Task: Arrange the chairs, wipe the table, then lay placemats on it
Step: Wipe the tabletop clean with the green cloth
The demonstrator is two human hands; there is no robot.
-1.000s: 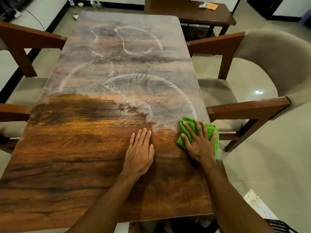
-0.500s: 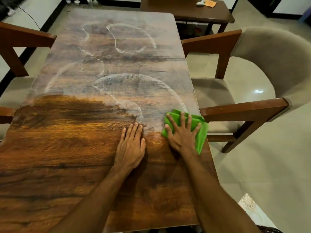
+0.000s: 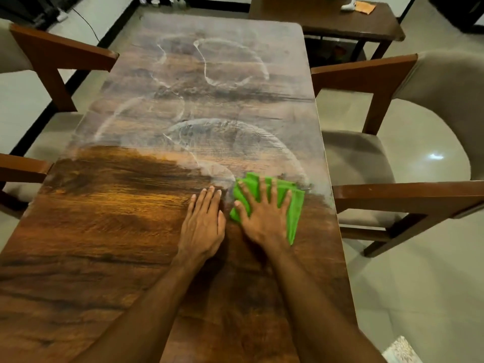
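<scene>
Wood-grain dining table (image 3: 104, 231): far half filmed with whitish swirl marks, near half dark and glossy. Right armchair (image 3: 392, 195) drawn up along right edge, left armchair (image 3: 60, 51) along left edge. Dark side table (image 3: 327, 19) beyond far end. Left hand (image 3: 203, 226) flat on bare wood, fingers together. Right hand (image 3: 264, 218) just beside it, fingers spread, pressing folded green cloth (image 3: 296, 210) onto tabletop near right edge.

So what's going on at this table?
A person is wiping the wooden table. The right hand presses a green cloth flat near the table's right edge, and the left hand rests flat on the wood beside it. The near half looks clean; whitish smears cover the far half. No placemats are down yet.
</scene>
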